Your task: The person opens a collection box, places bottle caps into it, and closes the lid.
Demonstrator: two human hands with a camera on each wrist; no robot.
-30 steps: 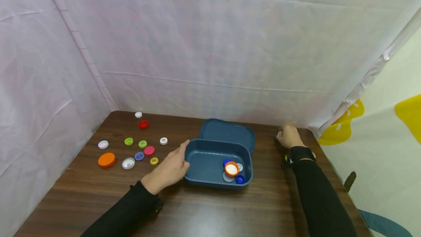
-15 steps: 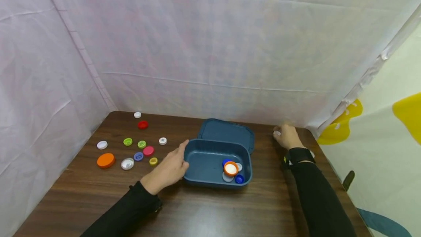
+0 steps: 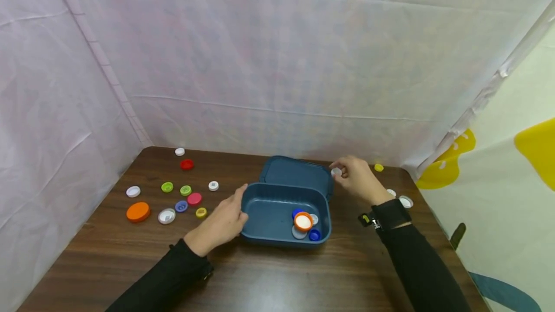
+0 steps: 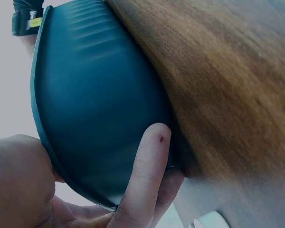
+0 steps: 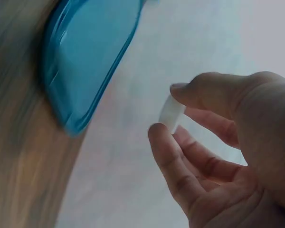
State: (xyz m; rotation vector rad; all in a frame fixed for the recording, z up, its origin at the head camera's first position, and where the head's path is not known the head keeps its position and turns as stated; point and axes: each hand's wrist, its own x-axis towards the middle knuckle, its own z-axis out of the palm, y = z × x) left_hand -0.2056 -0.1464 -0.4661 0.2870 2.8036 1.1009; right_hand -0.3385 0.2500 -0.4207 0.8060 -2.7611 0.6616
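My left hand (image 3: 223, 220) holds the left end of a dark blue plastic box (image 3: 269, 240). In the left wrist view, fingertips (image 4: 154, 142) press its outer wall. Inside, at the right end, lie an orange-rimmed white bottle cap (image 3: 303, 222), blue caps (image 3: 314, 235) and pale caps (image 3: 299, 233). My right hand (image 3: 357, 179), raised near the box's lid (image 3: 295, 172), pinches a small white bottle cap (image 5: 172, 114) between thumb and fingertips. The lid lies flat behind the box.
Loose caps lie on the brown table (image 3: 277, 278). At left are an orange cap (image 3: 138, 212), a red cap (image 3: 187, 164), green caps (image 3: 166, 187) and several others. A yellow cap (image 3: 378, 167) and white caps (image 3: 405, 201) lie at right. White cloth (image 3: 277, 71) hangs behind.
My right hand has lifted the white cap from the far right and carried it left towards the lid, uncovering the yellow and white caps. My left hand stays on the box.
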